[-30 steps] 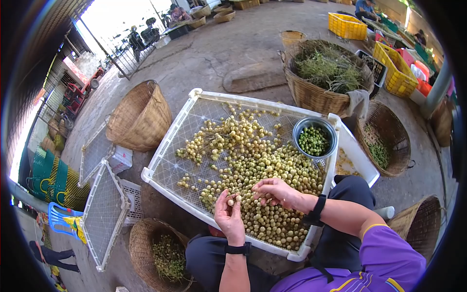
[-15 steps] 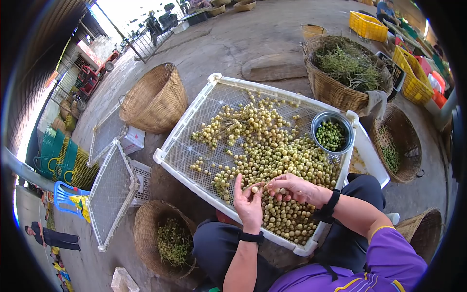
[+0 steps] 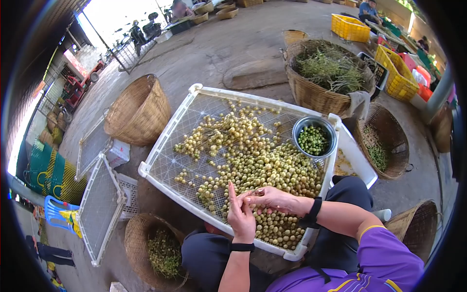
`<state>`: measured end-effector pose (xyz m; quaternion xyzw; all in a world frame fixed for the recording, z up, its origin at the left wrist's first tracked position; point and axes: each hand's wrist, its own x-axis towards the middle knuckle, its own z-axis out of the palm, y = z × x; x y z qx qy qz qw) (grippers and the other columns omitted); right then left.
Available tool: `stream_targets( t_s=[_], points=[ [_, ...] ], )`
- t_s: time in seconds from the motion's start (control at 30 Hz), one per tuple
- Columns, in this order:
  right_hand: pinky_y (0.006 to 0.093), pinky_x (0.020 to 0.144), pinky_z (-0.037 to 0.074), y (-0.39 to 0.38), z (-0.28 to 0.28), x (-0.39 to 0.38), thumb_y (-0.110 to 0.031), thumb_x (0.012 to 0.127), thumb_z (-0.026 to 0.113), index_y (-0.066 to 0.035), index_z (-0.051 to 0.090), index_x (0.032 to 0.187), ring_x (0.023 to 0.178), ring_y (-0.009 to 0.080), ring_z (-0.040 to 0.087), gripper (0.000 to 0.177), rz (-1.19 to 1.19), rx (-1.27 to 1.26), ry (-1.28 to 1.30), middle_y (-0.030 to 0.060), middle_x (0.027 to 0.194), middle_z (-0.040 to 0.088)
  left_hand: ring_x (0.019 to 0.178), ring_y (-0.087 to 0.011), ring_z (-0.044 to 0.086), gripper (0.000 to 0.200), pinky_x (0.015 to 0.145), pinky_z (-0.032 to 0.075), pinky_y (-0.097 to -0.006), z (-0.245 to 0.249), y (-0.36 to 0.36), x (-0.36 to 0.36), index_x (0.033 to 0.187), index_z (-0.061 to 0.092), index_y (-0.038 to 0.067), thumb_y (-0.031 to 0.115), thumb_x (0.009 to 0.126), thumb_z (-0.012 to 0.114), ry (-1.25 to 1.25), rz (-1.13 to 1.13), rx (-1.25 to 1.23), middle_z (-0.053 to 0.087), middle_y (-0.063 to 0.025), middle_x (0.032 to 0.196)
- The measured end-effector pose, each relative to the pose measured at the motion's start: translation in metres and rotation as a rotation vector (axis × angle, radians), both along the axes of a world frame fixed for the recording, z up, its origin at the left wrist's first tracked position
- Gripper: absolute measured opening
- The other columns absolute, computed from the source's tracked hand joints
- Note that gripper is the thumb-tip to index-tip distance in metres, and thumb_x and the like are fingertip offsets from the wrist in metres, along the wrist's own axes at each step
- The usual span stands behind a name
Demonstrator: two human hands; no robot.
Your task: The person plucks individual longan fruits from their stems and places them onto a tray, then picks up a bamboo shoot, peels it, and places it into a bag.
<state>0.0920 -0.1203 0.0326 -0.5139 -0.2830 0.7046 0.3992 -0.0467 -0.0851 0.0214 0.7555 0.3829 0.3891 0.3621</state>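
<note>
A white-framed mesh tray (image 3: pixel 160 168) lies across my knees, covered with many small round yellow-green fruits (image 3: pixel 272 168). My left hand (image 3: pixel 242 219) is over the tray's near side, its index finger pointing up and its thumb pressed toward the right fingertips. Meeting it there, my right hand (image 3: pixel 278 199) has its fingers curled in a pinch. Whatever lies between the fingertips is too small and covered to make out. On the tray's right corner sits a metal bowl (image 3: pixel 333 141) holding smaller, greener fruits (image 3: pixel 314 140).
Wicker baskets stand around me: one at left (image 3: pixel 138 112), one with stems at lower left (image 3: pixel 134 243), one heaped with twigs (image 3: pixel 316 90), one with fruits at right (image 3: pixel 389 124). Other mesh trays (image 3: pixel 99 209) lean at left. Yellow crates (image 3: pixel 350 28) and people are further back.
The view has shifted, so the scene sits further left and slightly lower. My hands have drawn closer together, and the pale fruit seen at my left fingertips is now hidden.
</note>
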Motion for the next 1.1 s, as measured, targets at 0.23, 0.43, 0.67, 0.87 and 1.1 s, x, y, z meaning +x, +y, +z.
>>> stream_targets(
  t_s=[0.23, 0.43, 0.67, 0.87, 1.1],
  points=[
    [0.0131, 0.036, 0.032, 0.001, -0.011, 0.003, -0.041, 0.081, 0.063, -0.011, 0.061, 0.092, 0.044, 0.0014, 0.048, 0.032, 0.008, -0.029, 0.044, -0.0034, 0.065, 0.058, 0.085, -0.0155, 0.061, 0.069, 0.072, 0.049, -0.0249, 0.008, 0.0, 0.002, 0.142, 0.018, 0.008, -0.011, 0.083, 0.047, -0.153, 0.017, -0.221, 0.064, -0.0129, 0.093],
    [0.0133, 0.042, 0.037, 0.0, 0.006, 0.004, -0.031, 0.083, 0.06, -0.009, 0.06, 0.098, 0.061, 0.0029, 0.054, 0.027, -0.047, -0.098, 0.227, -0.0026, 0.079, 0.061, 0.086, -0.012, 0.058, 0.064, 0.072, 0.047, -0.0209, 0.009, 0.002, -0.001, 0.14, 0.021, 0.004, -0.014, 0.083, 0.045, -0.469, 0.019, -0.546, 0.063, -0.0138, 0.097],
    [0.0157, 0.044, 0.043, 0.005, -0.001, 0.022, -0.028, 0.085, 0.06, -0.008, 0.057, 0.104, 0.069, 0.0079, 0.06, 0.028, -0.164, -0.117, 0.205, 0.0026, 0.094, 0.063, 0.091, -0.0139, 0.059, 0.052, 0.079, 0.048, -0.0221, -0.007, 0.014, -0.009, 0.13, 0.036, -0.001, -0.013, 0.082, 0.049, -0.508, 0.132, -0.614, 0.06, -0.0097, 0.098],
    [0.029, 0.055, 0.049, 0.023, -0.016, 0.062, -0.016, 0.081, 0.058, -0.006, 0.058, 0.101, 0.068, 0.0126, 0.059, 0.023, -0.283, 0.108, -0.635, 0.0078, 0.087, 0.064, 0.064, -0.0056, 0.046, 0.029, 0.059, 0.041, -0.0223, -0.041, 0.022, -0.012, 0.111, 0.058, 0.008, 0.012, 0.083, 0.063, -0.324, 0.244, -0.446, 0.053, 0.0025, 0.077],
    [0.0371, 0.081, 0.043, 0.021, -0.031, 0.064, -0.006, 0.075, 0.058, -0.003, 0.058, 0.088, 0.093, 0.032, 0.055, 0.013, -0.26, 0.432, -1.266, 0.0132, 0.102, 0.056, 0.061, -0.0021, 0.044, 0.019, 0.049, 0.037, -0.0155, -0.051, 0.036, -0.02, 0.107, 0.057, 0.007, 0.011, 0.093, 0.046, -0.393, 0.351, -0.538, 0.052, 0.0038, 0.073]
  ],
)
